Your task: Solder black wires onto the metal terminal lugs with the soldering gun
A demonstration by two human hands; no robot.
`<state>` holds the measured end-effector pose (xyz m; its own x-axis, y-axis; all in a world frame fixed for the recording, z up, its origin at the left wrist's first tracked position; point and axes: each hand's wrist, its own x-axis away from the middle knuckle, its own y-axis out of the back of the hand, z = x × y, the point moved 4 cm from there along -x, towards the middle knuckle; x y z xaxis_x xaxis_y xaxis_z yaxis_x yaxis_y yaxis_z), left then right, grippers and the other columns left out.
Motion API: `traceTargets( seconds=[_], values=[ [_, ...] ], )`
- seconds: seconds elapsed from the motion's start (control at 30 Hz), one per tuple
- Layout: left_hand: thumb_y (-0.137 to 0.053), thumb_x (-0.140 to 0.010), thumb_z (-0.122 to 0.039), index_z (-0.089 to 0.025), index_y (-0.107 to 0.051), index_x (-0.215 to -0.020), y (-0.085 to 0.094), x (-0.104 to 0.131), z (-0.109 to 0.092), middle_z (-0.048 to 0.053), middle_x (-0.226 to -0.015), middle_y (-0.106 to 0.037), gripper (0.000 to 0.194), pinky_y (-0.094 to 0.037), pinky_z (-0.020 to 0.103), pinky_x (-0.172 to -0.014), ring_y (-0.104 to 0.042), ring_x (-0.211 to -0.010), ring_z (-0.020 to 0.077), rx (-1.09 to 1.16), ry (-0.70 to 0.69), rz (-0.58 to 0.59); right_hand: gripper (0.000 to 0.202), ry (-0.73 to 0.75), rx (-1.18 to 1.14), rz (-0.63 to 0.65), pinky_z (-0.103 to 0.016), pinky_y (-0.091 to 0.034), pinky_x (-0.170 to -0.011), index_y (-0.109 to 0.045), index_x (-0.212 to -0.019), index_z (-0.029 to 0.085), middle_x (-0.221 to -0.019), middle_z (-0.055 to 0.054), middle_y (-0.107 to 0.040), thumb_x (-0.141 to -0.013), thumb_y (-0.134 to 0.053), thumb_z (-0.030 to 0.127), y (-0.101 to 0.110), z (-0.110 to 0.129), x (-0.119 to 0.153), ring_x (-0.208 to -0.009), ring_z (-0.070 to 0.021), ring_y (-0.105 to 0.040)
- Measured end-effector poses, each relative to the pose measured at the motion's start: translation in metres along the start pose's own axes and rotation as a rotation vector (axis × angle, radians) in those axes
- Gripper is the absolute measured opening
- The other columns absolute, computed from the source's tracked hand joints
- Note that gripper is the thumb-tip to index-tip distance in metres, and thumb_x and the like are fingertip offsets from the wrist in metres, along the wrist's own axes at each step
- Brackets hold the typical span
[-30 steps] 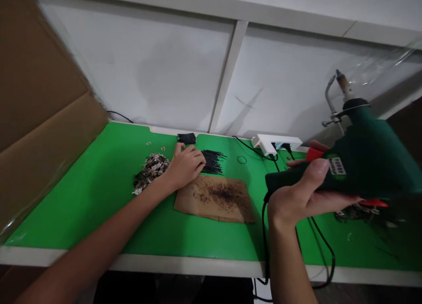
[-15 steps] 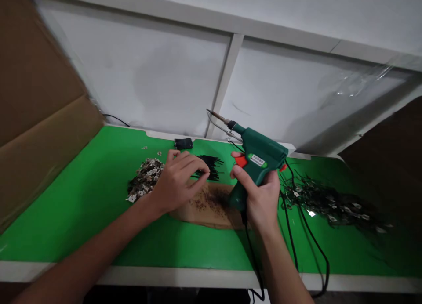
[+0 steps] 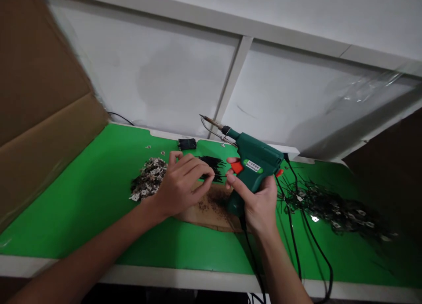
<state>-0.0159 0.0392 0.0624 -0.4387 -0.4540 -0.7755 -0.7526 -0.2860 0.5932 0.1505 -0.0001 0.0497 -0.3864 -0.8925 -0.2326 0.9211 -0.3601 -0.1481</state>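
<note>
My right hand is wrapped round the handle of a green soldering gun with an orange trigger; its metal tip points up and left. My left hand is closed in a pinch beside it. A thin black wire stretches from the left fingertips to the right thumb and finger. Behind the left hand lie several black wires in a row. Under both hands is a brown board scattered with dark specks. Left of my left hand sits a heap of small metal tabs.
A bundle of black wires with metal tabs lies at the right. At the back rests a black bundle. Black cables cross the green mat. Cardboard stands at the left, a white panel behind.
The soldering gun has shifted slightly left and its tip is lower. My hands have come closer together, and the wire between them now shows. The camera view has shifted a little.
</note>
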Motion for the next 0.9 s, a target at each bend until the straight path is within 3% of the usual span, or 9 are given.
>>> traceTargets(
  seconds=[0.2, 0.37, 0.5, 0.7, 0.9],
  values=[
    [-0.051, -0.102, -0.019, -0.021, -0.061, -0.085, -0.006, 0.001, 0.005, -0.001, -0.086, -0.075, 0.019, -0.03, 0.038, -0.082, -0.062, -0.08, 0.0162, 0.036, -0.011, 0.098, 0.04, 0.05, 0.064, -0.071, -0.028, -0.055, -0.063, -0.067, -0.104, 0.019, -0.104, -0.007, -0.075, -0.071, -0.087, 0.027, 0.008, -0.001, -0.006, -0.064, -0.0122, -0.063],
    [-0.055, -0.1, -0.02, -0.02, -0.062, -0.084, -0.032, 0.017, 0.01, -0.001, -0.084, -0.073, 0.017, -0.028, 0.04, -0.085, -0.059, -0.083, 0.0182, 0.092, 0.026, 0.354, 0.045, 0.088, 0.084, -0.251, -0.029, -0.054, -0.064, -0.067, -0.102, 0.019, -0.102, -0.005, -0.075, -0.064, -0.091, 0.03, 0.025, 0.0, -0.017, -0.066, -0.0134, -0.063],
    [-0.055, -0.095, -0.019, -0.02, -0.062, -0.08, -0.045, 0.029, 0.007, 0.002, -0.083, -0.073, 0.017, -0.026, 0.043, -0.085, -0.056, -0.089, 0.0224, 0.063, 0.042, 0.527, 0.048, 0.087, 0.006, -0.32, -0.027, -0.052, -0.062, -0.067, -0.099, 0.017, -0.098, -0.004, -0.075, -0.06, -0.092, 0.029, 0.03, 0.001, -0.022, -0.064, -0.0118, -0.06],
    [-0.059, -0.091, -0.024, -0.019, -0.064, -0.093, -0.048, 0.033, 0.01, 0.006, -0.1, -0.07, 0.007, -0.027, 0.044, -0.087, -0.055, -0.098, 0.0246, 0.06, 0.006, 0.647, 0.049, 0.057, -0.003, -0.334, -0.023, -0.052, -0.062, -0.068, -0.101, 0.017, -0.102, -0.006, -0.075, -0.061, -0.093, 0.028, 0.03, -0.002, -0.021, -0.065, -0.0102, -0.061],
    [-0.064, -0.092, -0.036, -0.018, -0.065, -0.1, -0.049, 0.035, 0.012, 0.007, -0.104, -0.068, 0.019, -0.028, 0.043, -0.091, -0.057, -0.1, 0.024, 0.071, -0.056, 0.704, 0.051, 0.034, -0.023, -0.337, -0.025, -0.053, -0.062, -0.068, -0.101, 0.018, -0.098, -0.005, -0.075, -0.058, -0.093, 0.032, 0.029, -0.005, -0.022, -0.068, -0.0121, -0.062]
  ],
)
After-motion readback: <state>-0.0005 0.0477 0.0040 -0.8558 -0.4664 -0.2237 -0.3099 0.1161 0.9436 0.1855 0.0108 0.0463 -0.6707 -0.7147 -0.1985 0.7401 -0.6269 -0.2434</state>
